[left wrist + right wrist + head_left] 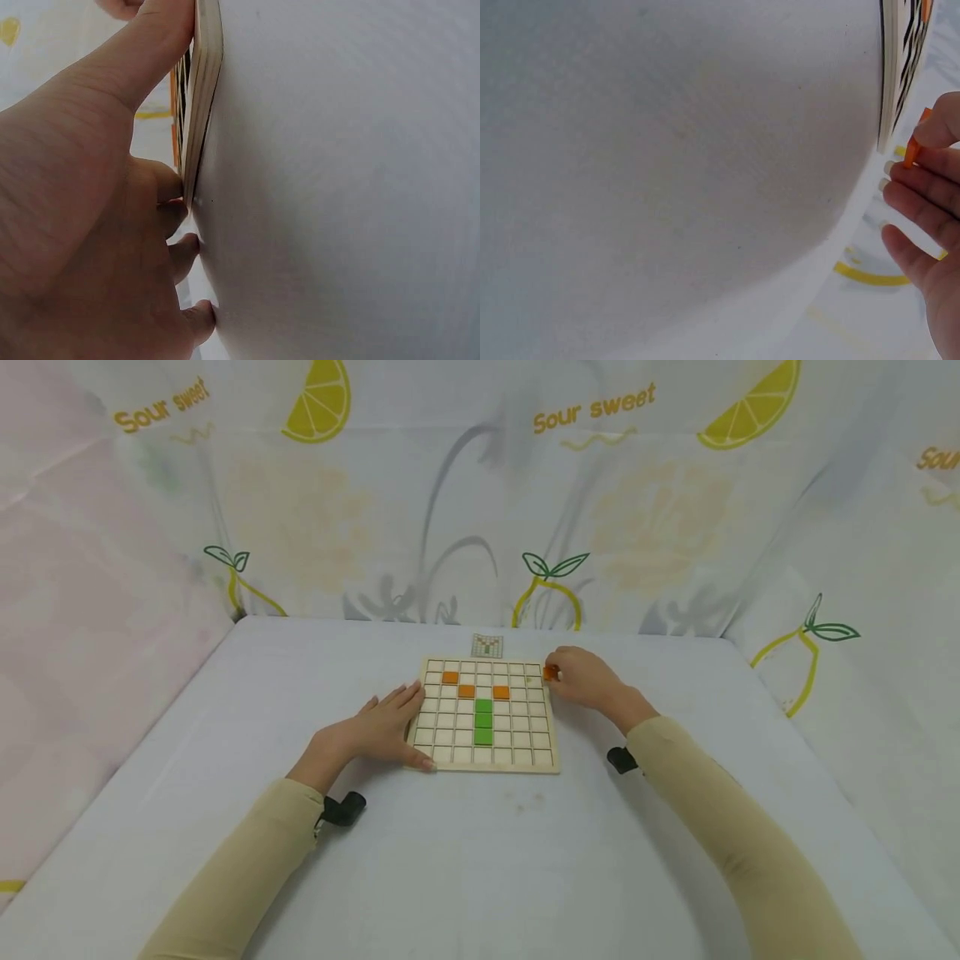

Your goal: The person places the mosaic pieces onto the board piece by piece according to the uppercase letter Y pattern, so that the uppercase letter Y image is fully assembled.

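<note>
A wooden grid board [457, 756] lies flat on the white table, with orange square tiles [450, 678] in its upper cells and a column of green tiles [483, 720] in the middle. My left hand [384, 727] rests along the board's left edge, thumb at the near corner and fingers spread; in the left wrist view that hand [97, 187] touches the board's side [202, 90]. By the board's upper right edge, my right hand [588, 678] pinches an orange tile [551, 673]. The right wrist view shows this tile [913, 146] between thumb and fingers.
A small pattern card [487, 647] with a printed grid lies just beyond the board's far edge. The white-covered table [480, 868] meets curtains printed with lemons [318, 402] at the back and sides. Each wrist wears a black device [345, 809].
</note>
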{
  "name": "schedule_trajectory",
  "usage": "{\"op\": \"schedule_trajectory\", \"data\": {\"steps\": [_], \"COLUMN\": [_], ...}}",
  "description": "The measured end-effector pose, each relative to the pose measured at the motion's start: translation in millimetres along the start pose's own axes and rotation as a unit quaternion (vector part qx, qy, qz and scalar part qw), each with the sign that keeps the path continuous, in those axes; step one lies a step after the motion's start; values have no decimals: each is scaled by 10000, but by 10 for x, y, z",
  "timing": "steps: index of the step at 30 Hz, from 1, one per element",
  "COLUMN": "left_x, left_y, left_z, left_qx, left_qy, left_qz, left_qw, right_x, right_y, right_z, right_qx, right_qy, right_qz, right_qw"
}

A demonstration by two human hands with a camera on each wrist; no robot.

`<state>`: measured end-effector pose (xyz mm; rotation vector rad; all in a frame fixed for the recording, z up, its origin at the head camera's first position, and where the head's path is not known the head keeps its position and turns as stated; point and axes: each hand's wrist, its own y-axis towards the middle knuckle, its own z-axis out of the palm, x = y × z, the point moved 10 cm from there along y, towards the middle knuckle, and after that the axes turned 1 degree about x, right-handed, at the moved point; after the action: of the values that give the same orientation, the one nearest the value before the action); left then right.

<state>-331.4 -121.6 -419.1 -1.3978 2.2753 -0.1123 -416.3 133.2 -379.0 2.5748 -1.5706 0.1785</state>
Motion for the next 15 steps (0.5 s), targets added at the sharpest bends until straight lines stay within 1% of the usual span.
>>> {"op": "schedule_trajectory", "data": {"steps": [5, 11, 15], "left_x": [-16, -21, -16], "left_y": [-6, -14, -17], "left_z": [-7, -15, -21], "left_qx": [-9, -17, -23], "left_qy": [26, 47, 73], "left_qz": [9, 7, 3], "left_qw": [10000, 10000, 10000], "right_x": [74, 149, 212], "right_y": [43, 95, 127], "right_z": [1, 32, 76], "right_qx": [-21, 33, 63], "right_qy": [-37, -2, -57], "right_qz": [-120, -86, -132], "right_qw": [9999, 10000, 9999]}}
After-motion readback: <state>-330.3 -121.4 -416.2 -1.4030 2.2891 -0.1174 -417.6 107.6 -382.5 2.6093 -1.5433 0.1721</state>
